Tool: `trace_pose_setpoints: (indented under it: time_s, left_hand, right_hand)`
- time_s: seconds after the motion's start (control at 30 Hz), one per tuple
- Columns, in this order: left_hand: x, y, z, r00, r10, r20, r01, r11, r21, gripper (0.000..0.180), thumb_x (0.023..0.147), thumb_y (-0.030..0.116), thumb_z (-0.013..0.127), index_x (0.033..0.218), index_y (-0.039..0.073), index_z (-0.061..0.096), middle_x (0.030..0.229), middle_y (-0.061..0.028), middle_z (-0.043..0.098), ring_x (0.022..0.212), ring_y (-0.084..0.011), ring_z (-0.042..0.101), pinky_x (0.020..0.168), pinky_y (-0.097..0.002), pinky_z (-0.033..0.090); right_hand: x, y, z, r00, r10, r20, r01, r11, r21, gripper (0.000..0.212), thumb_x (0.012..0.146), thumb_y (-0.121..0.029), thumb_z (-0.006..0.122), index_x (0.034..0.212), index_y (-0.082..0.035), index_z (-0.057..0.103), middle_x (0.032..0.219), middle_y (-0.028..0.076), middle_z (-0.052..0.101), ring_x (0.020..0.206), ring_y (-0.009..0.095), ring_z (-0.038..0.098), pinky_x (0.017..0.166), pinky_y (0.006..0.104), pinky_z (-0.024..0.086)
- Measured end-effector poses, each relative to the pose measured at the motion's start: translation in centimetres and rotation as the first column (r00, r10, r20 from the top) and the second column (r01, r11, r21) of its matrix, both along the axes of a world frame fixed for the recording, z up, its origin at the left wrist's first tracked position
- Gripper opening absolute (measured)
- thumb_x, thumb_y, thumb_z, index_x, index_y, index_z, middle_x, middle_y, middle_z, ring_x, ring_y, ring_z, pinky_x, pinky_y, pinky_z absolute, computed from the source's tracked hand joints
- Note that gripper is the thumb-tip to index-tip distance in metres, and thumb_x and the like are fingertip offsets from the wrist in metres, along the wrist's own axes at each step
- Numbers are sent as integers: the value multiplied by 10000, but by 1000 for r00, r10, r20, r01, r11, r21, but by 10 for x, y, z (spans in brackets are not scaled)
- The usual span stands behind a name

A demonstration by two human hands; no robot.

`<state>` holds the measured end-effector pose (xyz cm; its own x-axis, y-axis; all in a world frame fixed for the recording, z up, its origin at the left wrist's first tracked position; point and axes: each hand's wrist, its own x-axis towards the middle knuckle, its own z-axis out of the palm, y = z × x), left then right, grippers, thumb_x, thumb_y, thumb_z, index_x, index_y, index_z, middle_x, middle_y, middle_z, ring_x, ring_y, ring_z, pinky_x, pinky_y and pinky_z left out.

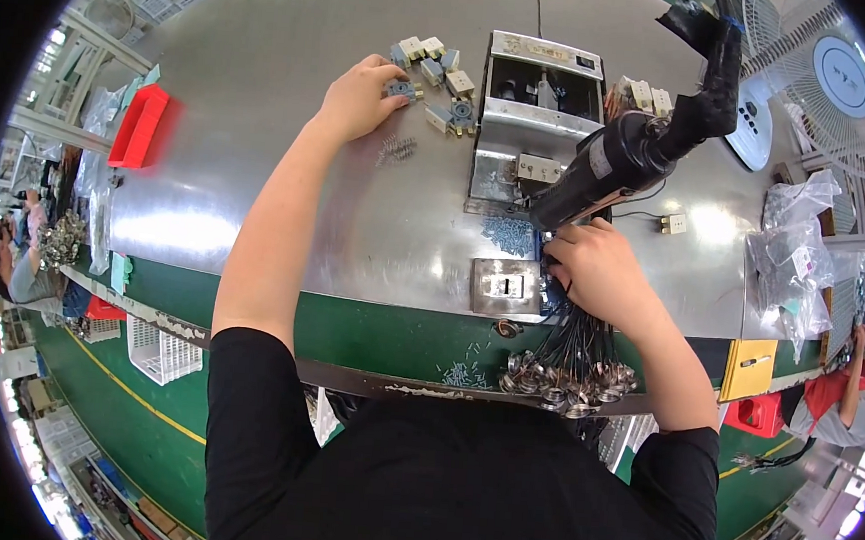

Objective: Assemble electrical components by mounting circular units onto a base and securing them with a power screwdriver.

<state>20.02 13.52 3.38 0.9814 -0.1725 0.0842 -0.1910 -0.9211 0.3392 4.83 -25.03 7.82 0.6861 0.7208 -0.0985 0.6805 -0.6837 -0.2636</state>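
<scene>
My left hand (357,102) reaches to the far part of the metal worktop. Its thumb and fingers close round a grey plastic block (402,89) with a pale tip. Several similar grey and cream blocks (460,83) lie scattered beside it. My right hand (601,266) is curled at the upper end of a bundle of black cables (589,333), right of a square metal fixture (506,287). Its fingertips are partly hidden among the cables. Metal rings (570,380) on the cables' other ends gather at the bench's near edge.
A metal machine (542,102) stands mid-bench, with a black cylindrical tool (605,172) slanting over it. Small blue-grey screws (508,236) lie before it; loose springs (398,149) sit further left. A red bin (140,126) is at left, a fan (829,82) at right.
</scene>
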Motion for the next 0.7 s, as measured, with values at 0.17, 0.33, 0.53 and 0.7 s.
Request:
trace_pose_setpoints:
  time_s: [0.17, 0.33, 0.53, 0.7]
  left_hand:
    - [-25, 19, -9, 993, -35, 109, 57, 977, -207, 326, 945, 160, 769, 1240, 39, 702, 1293, -107, 694, 1147, -280, 698, 995, -391, 550]
    - [-88, 1, 32, 993, 8, 116, 59, 823, -565, 363, 904, 34, 801, 1252, 31, 700, 1207, -108, 731, 1113, -204, 703, 993, -347, 547]
    - [-159, -32, 68, 927, -42, 373, 285, 724, -628, 437, 806, -38, 865, 1214, 5, 714, 1229, -125, 736, 1107, -197, 709, 962, -335, 570]
    - [-171, -46, 80, 811, -135, 569, 480, 711, -515, 475, 728, -37, 901, 1168, 11, 728, 1153, -150, 763, 1029, -237, 752, 904, -329, 600]
  right_hand:
    - [0, 2, -1, 1000, 1, -28, -1, 1000, 12, 169, 784, -71, 770, 944, -31, 734, 1000, 125, 710, 1021, 346, 673, 963, 450, 514]
    - [-2, -2, 0, 997, 36, 66, -43, 995, 95, 118, 776, -33, 704, 892, -42, 682, 929, 124, 670, 935, 331, 650, 900, 425, 487]
    - [-7, -7, -1, 997, -39, 72, 20, 970, 242, 140, 854, -2, 694, 953, -15, 596, 899, 169, 640, 908, 377, 631, 834, 473, 497]
    - [-14, -15, 4, 990, -137, 42, 104, 888, 448, 138, 905, 60, 713, 985, 16, 610, 983, 177, 683, 910, 382, 672, 803, 432, 549]
